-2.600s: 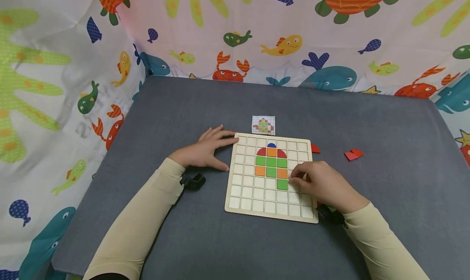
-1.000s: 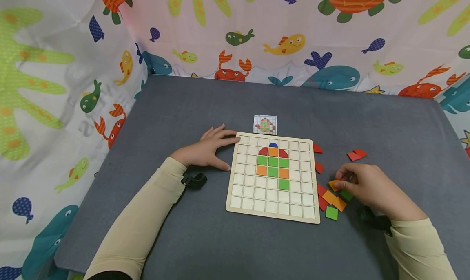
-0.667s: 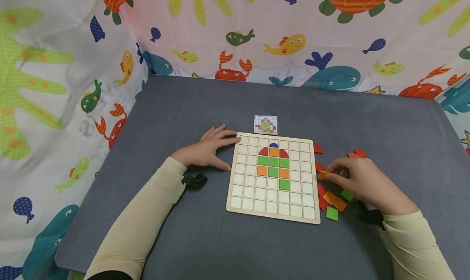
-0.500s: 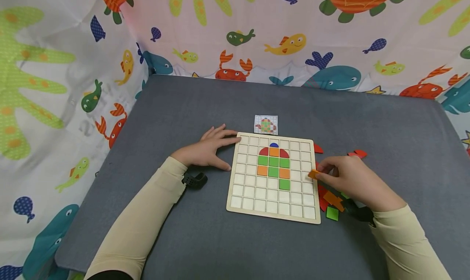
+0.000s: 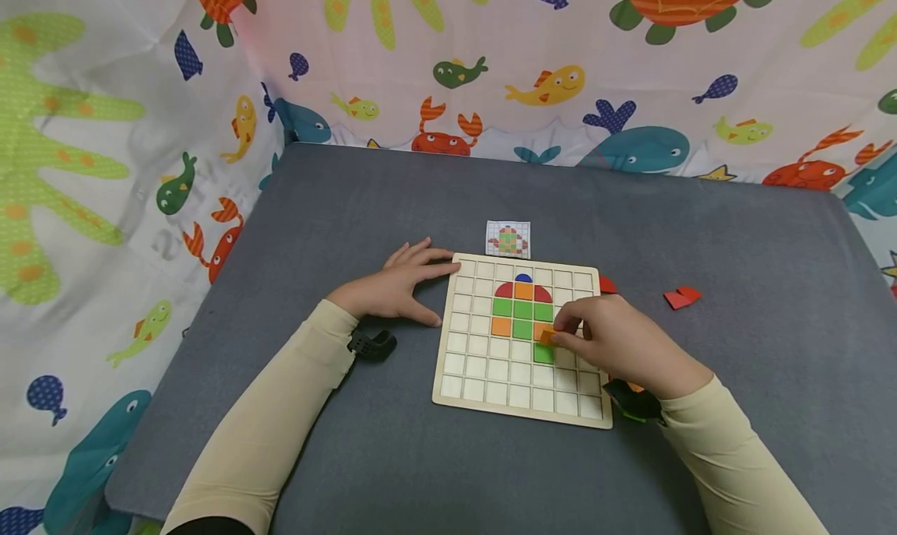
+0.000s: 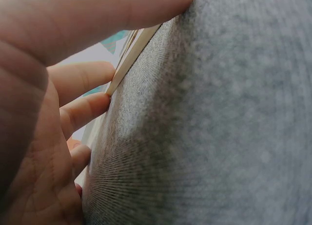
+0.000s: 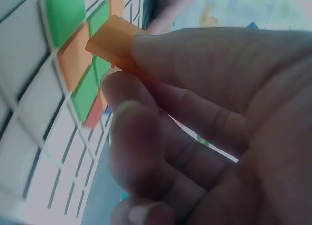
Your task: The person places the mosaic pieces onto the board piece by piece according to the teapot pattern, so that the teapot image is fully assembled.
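My right hand point(image 5: 620, 340) pinches an orange square tile point(image 7: 114, 42) between thumb and fingers. In the head view the tile overlaps the right orange square and the green square point(image 5: 543, 354) below it. The wooden grid board point(image 5: 483, 395) holds a figure of green, orange and red tiles, topped by a blue half-round piece point(image 5: 523, 278). Fingers spread, my left hand point(image 5: 395, 286) rests at the board's upper left edge. The left wrist view shows fingertips point(image 6: 105, 101) of that hand right at the board's side.
Behind the board lies a small pattern card point(image 5: 508, 240) printed with a coloured grid figure. Two red pieces point(image 5: 682, 297) lie to the right on the grey table point(image 5: 378, 473). Another red piece point(image 5: 607, 286) sits by the board's right edge. My right wrist mostly hides several more tiles.
My right hand has picked up the orange tile from the pile at the right and carried it left over the board. The left hand has stayed at the board's edge.
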`<action>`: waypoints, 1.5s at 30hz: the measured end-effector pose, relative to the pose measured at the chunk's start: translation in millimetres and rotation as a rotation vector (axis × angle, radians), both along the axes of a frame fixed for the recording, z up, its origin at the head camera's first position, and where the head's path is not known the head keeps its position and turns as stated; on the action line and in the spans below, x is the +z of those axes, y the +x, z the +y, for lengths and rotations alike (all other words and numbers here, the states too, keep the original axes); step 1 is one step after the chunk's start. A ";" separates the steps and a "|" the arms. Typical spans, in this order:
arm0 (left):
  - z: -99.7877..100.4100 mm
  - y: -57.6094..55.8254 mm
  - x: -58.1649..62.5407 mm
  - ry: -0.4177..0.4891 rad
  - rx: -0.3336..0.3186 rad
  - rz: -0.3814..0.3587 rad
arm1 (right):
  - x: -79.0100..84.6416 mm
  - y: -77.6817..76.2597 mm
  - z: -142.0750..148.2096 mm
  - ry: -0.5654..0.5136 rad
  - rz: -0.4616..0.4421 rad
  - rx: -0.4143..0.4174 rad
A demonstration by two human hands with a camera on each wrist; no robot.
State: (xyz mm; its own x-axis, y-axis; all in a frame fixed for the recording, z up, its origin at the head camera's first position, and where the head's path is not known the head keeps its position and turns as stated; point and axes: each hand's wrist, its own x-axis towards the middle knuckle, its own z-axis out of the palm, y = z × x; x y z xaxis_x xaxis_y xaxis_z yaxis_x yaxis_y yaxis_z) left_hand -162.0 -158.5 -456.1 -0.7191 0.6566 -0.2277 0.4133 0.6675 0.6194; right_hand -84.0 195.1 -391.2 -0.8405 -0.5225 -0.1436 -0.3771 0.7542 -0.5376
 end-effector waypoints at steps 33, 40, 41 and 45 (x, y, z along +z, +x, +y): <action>0.7 1.6 2.8 0.003 0.005 -0.004 | -30.1 12.3 -28.6 0.020 0.170 0.077; 0.7 1.0 0.3 0.002 0.005 -0.004 | -24.4 12.9 -12.2 0.010 0.150 0.034; 0.8 1.2 0.5 0.001 0.005 -0.004 | -22.8 13.0 -8.9 0.009 0.137 0.022; 0.5 1.5 1.3 0.003 0.007 -0.003 | -16.5 14.5 5.3 -0.008 0.085 -0.022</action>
